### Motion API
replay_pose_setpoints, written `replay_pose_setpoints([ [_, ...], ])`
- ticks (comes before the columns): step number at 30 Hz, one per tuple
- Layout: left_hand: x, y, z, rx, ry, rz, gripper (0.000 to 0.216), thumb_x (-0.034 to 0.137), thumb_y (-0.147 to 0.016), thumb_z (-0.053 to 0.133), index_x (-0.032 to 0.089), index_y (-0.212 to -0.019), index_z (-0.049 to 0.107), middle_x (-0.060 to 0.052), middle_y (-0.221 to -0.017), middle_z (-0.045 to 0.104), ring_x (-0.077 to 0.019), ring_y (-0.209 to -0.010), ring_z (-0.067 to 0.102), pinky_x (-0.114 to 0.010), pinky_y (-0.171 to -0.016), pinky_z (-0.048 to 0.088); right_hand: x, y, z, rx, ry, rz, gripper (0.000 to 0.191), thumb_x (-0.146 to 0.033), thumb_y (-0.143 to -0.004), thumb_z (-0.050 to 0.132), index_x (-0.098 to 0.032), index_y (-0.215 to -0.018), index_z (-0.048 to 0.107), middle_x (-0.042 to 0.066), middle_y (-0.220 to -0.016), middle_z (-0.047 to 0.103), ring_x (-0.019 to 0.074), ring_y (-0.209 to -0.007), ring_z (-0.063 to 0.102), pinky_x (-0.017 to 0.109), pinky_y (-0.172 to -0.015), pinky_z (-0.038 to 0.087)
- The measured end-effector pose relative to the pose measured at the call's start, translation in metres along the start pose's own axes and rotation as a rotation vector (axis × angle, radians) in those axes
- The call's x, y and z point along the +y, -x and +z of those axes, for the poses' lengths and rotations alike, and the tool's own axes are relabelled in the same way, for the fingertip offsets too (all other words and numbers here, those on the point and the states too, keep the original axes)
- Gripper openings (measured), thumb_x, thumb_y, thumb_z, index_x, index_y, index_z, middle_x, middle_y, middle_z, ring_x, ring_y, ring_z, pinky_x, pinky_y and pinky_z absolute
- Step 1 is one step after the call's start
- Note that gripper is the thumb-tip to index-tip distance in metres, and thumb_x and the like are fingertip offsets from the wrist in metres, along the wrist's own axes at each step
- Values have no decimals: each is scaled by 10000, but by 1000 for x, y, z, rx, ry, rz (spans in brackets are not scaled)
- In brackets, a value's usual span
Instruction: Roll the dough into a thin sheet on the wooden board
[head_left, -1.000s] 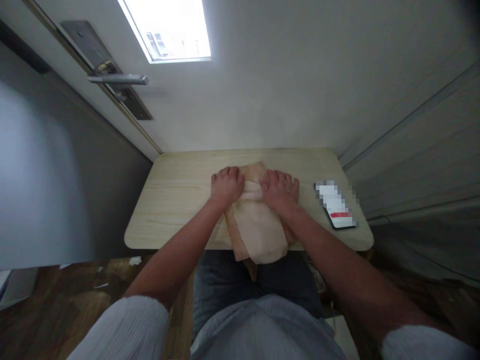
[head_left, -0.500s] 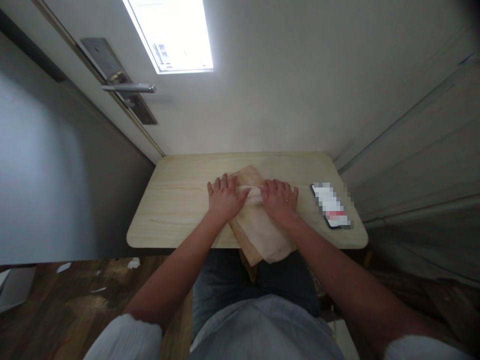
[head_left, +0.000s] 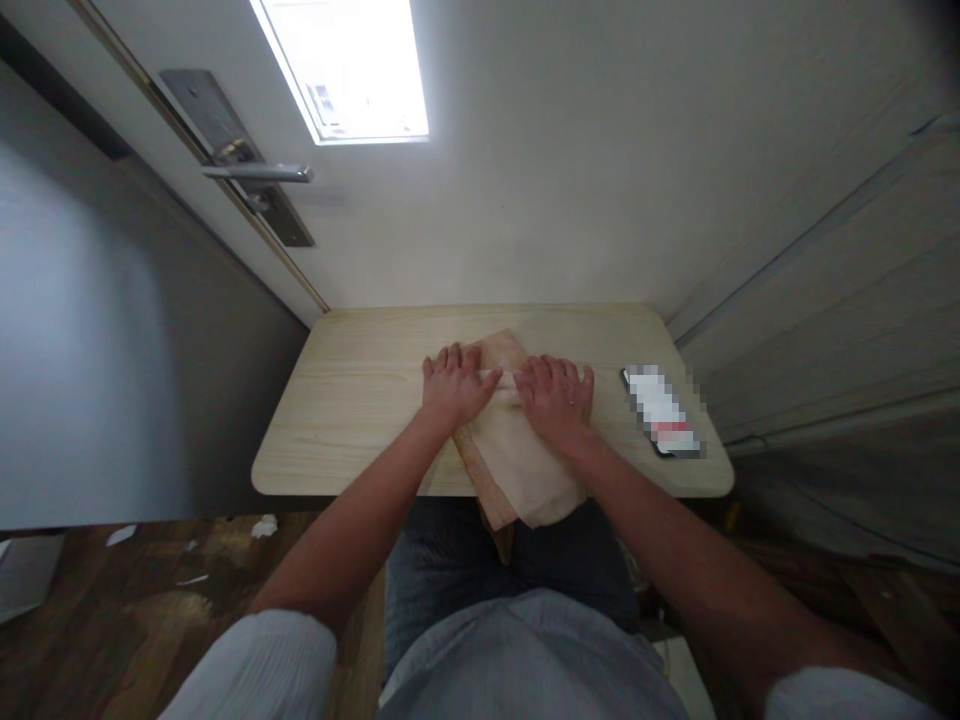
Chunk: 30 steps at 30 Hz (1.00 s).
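A beige folded cloth (head_left: pixel 519 462) lies on the middle of a small light wooden table (head_left: pixel 352 400), and its near end hangs over the front edge toward my lap. My left hand (head_left: pixel 452 385) and my right hand (head_left: pixel 553 395) rest side by side on the cloth's far part. Their fingers lie flat and point away from me. Between the two thumbs shows a pale rolled or folded ridge (head_left: pixel 507 386) of the cloth. A darker tan layer peeks out beyond the fingers and along the cloth's left side.
A phone (head_left: pixel 664 410) with a lit screen lies on the table's right part. A white door with a metal lever handle (head_left: pixel 255 172) and a bright window pane stands behind the table. A grey wall is on the left, a dark wooden floor with scraps below.
My fingers have gone from curled over the cloth's fold to lying flatter on it. The cloth has turned slightly, so its far corner points further left. The view has shifted a little.
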<state>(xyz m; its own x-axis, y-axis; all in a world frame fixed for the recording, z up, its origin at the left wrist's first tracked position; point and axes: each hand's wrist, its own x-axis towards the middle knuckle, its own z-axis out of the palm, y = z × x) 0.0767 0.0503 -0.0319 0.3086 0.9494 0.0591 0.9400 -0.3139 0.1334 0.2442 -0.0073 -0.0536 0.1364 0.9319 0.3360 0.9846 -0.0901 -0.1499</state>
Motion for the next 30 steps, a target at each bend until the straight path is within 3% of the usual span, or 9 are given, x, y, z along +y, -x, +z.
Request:
replay_pose_setpoints([
  [4, -1, -6, -3, -8, 6, 6, 621, 659, -991, 309, 277, -1440, 503, -153, -1390, 581, -349, -1292, 508, -525, -1097, 319, -1, -5, 0, -23, 7, -17, 511, -487, -1056, 311, -183, -1338, 610, 160, -1358, 638, 304, -1227, 500, 529, -1117, 178],
  [11, -1, -16, -5, 3, -2, -24, 590, 633, -1010, 249, 268, -1361, 551, -159, -1279, 617, -359, -1219, 538, -517, -1009, 374, -6, -13, 2, -36, 22, -12, 506, -473, -1063, 294, -183, -1309, 628, 149, -1349, 644, 300, -1213, 506, 539, -1129, 164],
  [21, -2, -34, -4, 27, 21, -79, 586, 558, -1031, 212, 207, -1180, 657, -180, -1245, 636, -360, -1197, 553, -536, -1000, 377, -13, -28, 6, -52, 21, 14, 537, -496, -1056, 278, -193, -1340, 618, 141, -1359, 637, 305, -1208, 508, 534, -1114, 186],
  [30, -2, -46, -3, 32, 8, -91, 587, 528, -1037, 212, 176, -1157, 667, -185, -1208, 676, -350, -1159, 596, -532, -994, 375, -18, -39, 13, -93, 2, 22, 540, -501, -1054, 270, -203, -1333, 624, 145, -1338, 645, 308, -1181, 522, 509, -1063, 244],
])
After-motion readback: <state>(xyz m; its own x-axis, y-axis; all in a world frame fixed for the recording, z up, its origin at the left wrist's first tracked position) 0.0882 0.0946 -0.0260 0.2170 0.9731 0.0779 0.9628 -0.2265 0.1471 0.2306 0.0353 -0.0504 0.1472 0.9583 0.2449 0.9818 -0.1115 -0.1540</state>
